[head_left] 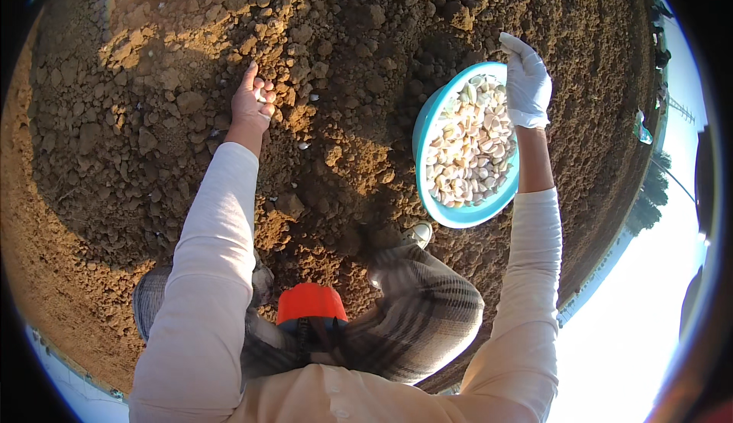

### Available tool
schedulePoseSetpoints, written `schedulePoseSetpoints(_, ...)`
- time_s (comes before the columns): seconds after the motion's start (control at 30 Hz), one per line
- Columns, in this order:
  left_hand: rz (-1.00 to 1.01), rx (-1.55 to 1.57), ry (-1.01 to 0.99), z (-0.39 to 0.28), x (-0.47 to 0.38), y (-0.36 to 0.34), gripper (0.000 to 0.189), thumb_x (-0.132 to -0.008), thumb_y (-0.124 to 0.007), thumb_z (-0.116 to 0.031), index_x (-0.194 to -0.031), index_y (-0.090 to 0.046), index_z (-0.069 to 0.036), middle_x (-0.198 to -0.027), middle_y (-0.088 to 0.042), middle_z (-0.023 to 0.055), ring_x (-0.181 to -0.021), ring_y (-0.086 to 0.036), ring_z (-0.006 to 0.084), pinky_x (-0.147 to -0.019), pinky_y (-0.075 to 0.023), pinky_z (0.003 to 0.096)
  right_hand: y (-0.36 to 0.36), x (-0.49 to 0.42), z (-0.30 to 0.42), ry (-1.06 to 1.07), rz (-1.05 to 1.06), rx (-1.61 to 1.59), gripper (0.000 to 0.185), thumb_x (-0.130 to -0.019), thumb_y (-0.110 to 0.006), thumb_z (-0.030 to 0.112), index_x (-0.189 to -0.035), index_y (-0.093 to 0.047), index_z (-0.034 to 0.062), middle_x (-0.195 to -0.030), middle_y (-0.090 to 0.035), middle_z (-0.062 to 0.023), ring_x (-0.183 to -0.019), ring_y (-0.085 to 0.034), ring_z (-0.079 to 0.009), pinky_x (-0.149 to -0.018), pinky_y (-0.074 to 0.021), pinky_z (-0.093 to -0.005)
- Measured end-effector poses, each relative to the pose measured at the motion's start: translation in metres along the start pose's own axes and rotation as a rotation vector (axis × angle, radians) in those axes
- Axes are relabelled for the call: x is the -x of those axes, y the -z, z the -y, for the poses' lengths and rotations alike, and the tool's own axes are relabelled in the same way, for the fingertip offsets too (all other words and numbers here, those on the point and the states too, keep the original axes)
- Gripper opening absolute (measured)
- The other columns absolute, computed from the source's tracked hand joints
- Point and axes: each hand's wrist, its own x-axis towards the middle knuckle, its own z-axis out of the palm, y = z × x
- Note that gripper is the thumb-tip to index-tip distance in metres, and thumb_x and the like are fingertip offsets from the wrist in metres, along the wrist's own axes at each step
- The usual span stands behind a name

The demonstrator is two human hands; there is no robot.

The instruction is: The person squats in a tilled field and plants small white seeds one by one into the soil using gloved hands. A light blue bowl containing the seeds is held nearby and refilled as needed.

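My bare left hand point(253, 99) is held above the soil, its fingers curled around a few pale garlic cloves point(260, 96). On my right hand point(528, 82) is a white glove. Its fingers are bent, and it covers the upper right rim of a turquoise plastic basin point(422, 142); whether it grips that rim or something small cannot be told. Many peeled-looking garlic cloves point(469, 142) fill the basin. Between my hands, single cloves lie on the cloddy soil, one clove point(303, 145) among them.
Loose brown soil point(355, 79) with lumps surrounds me. Below, my knees in plaid trousers point(429, 308) are bent, with a light shoe point(421, 234) near the basin. A red-orange object point(312, 301) sits between my legs. Trees point(650, 194) stand at the field's far right edge.
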Motion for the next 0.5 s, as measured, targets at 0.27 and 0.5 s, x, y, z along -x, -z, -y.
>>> schedulePoseSetpoints(0.27, 0.035, -0.195, -0.048, -0.006, 0.008, -0.012, 0.041, -0.082, -0.068, -0.043, -0.062, -0.042, -0.018, -0.061, -0.045, -0.0033, -0.049, -0.044, 0.0092, -0.033, -0.0220, 0.0191, 0.165, -0.012, -0.100, -0.257, -0.095, 0.203, 0.035, -0.093, -0.054, 0.031, -0.122, -0.059, 0.0127, -0.118, -0.062, -0.0038, -0.110, -0.054, -0.0134, -0.098, -0.0389, -0.0285)
schedulePoseSetpoints(0.5, 0.561, -1.033, -0.210, 0.045, 0.092, -0.079, 0.051, -0.085, -0.060, -0.052, -0.098, -0.063, -0.003, -0.051, -0.040, -0.0052, -0.042, -0.037, 0.0029, -0.034, -0.0261, 0.0161, 0.177, 0.151, -0.203, -0.642, -0.102, 0.223, 0.073, -0.083, -0.056, 0.060, -0.129, -0.051, 0.0039, -0.127, -0.055, -0.0105, -0.118, -0.050, -0.0225, -0.102, -0.0354, -0.0359)
